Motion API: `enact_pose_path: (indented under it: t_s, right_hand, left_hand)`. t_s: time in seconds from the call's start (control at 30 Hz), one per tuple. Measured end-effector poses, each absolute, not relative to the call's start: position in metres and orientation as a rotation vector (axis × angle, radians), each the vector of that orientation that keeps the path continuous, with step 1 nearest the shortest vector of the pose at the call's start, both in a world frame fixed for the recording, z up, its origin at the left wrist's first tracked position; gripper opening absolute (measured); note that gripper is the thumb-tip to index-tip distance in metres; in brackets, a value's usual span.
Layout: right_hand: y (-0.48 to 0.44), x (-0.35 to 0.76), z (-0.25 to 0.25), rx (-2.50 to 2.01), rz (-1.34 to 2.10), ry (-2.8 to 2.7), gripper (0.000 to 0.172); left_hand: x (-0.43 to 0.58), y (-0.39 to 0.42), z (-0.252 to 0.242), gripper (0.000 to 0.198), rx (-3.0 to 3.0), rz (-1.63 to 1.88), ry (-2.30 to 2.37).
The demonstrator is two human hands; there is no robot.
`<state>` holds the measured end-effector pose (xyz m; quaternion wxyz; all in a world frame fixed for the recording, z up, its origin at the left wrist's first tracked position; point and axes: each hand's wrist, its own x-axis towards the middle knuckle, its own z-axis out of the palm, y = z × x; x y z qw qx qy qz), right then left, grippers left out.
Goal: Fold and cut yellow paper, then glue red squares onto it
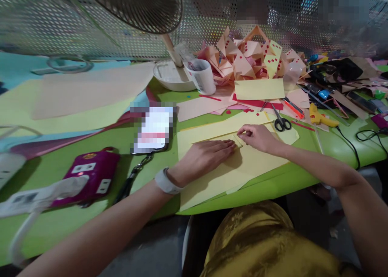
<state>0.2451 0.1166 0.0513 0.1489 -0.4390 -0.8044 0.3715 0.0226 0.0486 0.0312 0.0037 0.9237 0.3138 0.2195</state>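
My left hand (pixel 209 155) lies flat with its fingers stretched out over yellow paper (pixel 212 182) on the green table. Close by its fingertips, my right hand (pixel 257 137) is closed in a pinch low over the same paper. Whatever sits between those fingers is too small to make out. A small yellow paper piece (pixel 238 142) shows between the two hands, partly covered by them. Black-handled scissors (pixel 282 123) rest on the paper just beyond my right hand.
A phone (pixel 155 129) lies left of the paper, near a purple power socket block (pixel 87 176) with white plugs. Behind stand a fan (pixel 174 77), a white mug (pixel 201 77) and a heap of folded pink paper (pixel 242 58). A yellow glue gun (pixel 323 117) lies at right.
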Motion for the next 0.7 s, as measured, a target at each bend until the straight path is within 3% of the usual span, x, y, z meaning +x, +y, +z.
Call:
enact_pose_path:
  t_s: [0.5,0.7]
  right_hand:
    - [0.122,0.246,0.054,-1.343,1.299,-2.145,0.014]
    - [0.119,0.248,0.059,-1.278,0.935,-2.465,0.015]
  left_hand:
    - [0.022,0.055,0.020,0.037,2.854,0.675,1.211]
    - [0.023,0.056,0.020,0.035,2.851,0.656,1.236]
